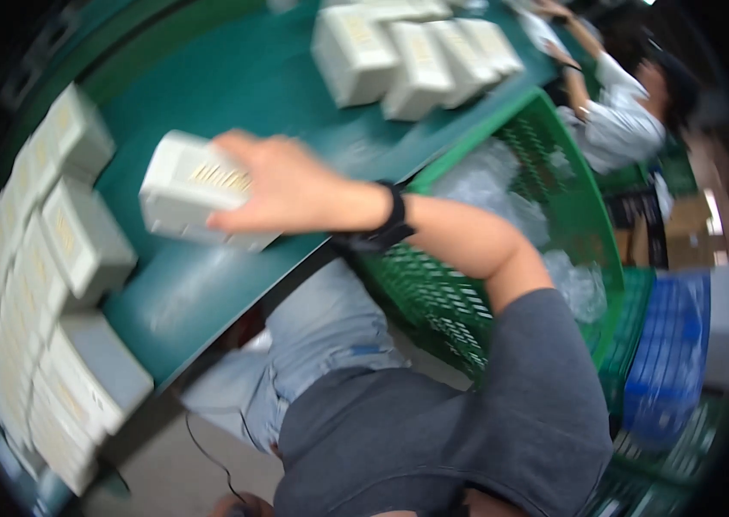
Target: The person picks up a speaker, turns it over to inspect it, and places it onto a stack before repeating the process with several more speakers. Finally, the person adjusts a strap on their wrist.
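Observation:
My right hand grips a white, box-shaped plastic unit with a row of gold-coloured strips on its upper face. The thumb lies on the near side and the fingers reach over the far side. Hand and unit are over the green work surface, slightly blurred; whether the unit touches the surface I cannot tell. Rows of similar white units stand packed together at the left. Another group of white units stands at the far side. My left hand does not show.
A green perforated crate holding clear plastic bags stands at the right, beside the table edge. Blue crates and cardboard boxes lie beyond it. Another person in a white top works at the far right. A thin cable hangs below.

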`<state>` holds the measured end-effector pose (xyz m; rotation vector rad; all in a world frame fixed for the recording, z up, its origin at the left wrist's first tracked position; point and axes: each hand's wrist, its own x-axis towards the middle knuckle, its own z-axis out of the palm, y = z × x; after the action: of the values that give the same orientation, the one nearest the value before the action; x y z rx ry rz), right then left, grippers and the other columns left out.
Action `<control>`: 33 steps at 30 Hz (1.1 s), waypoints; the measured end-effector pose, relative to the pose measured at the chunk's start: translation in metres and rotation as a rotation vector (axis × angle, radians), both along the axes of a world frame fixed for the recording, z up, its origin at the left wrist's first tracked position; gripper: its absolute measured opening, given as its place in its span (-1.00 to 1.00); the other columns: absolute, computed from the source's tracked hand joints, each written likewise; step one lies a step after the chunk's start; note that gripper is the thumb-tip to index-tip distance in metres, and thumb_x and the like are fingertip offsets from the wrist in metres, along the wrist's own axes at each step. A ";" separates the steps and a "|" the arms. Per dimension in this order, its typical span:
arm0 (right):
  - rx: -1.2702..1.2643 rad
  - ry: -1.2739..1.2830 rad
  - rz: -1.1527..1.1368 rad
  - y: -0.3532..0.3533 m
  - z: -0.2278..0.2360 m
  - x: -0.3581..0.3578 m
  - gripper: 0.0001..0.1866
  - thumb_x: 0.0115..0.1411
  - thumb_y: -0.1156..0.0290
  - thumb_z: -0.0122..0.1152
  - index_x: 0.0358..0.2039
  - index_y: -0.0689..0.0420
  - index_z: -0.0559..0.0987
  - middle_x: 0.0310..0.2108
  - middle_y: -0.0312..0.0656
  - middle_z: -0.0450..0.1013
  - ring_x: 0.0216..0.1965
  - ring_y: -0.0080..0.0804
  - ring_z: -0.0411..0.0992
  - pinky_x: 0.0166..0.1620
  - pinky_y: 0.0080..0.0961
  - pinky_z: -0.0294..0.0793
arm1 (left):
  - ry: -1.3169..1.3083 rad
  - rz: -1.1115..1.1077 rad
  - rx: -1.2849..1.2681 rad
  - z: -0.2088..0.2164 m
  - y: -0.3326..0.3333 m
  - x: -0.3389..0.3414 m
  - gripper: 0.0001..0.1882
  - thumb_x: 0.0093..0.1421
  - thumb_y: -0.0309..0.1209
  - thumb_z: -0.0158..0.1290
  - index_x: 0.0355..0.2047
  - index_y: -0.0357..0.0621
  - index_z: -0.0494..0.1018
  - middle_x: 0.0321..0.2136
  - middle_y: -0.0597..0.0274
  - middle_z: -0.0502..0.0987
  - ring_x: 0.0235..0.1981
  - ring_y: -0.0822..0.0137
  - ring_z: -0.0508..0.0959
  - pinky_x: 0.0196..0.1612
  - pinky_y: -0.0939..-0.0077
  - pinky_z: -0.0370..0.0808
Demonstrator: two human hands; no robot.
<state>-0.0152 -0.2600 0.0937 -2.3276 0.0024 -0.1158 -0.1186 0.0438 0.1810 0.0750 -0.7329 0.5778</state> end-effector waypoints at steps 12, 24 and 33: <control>0.113 -0.073 0.074 0.016 -0.004 0.002 -0.32 -0.12 0.21 0.37 -0.02 0.27 0.36 -0.23 -0.13 0.45 -0.21 -0.42 0.43 -0.12 -0.54 0.40 | -0.272 0.060 0.718 -0.009 0.042 0.022 -0.89 0.18 -0.38 -0.02 -0.43 -0.05 0.49 -0.51 0.42 0.49 -0.49 0.52 0.47 -0.36 0.54 0.42; 0.044 -0.092 0.058 -0.006 -0.004 -0.002 -0.31 -0.20 0.10 0.31 -0.07 0.21 0.36 -0.34 0.07 0.48 -0.32 0.00 0.48 -0.25 -0.28 0.47 | 0.329 -0.402 0.651 -0.065 0.021 0.026 -0.67 0.26 -0.24 -0.19 -0.49 -0.18 0.44 -0.54 0.19 0.45 -0.49 0.28 0.46 -0.38 0.36 0.45; 0.115 -0.065 0.054 -0.009 -0.001 -0.006 -0.32 -0.20 0.15 0.28 -0.10 0.31 0.36 -0.32 0.06 0.49 -0.30 -0.06 0.48 -0.22 -0.31 0.45 | 0.097 -0.145 1.389 -0.081 -0.013 0.042 -0.62 0.24 -0.27 -0.19 -0.59 -0.32 0.36 -0.63 0.02 0.38 -0.57 0.14 0.42 -0.42 0.22 0.44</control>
<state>-0.0214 -0.2687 0.0922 -2.2063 -0.0844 -0.1594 -0.0765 0.0306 0.0997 1.3111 -0.9170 -0.1651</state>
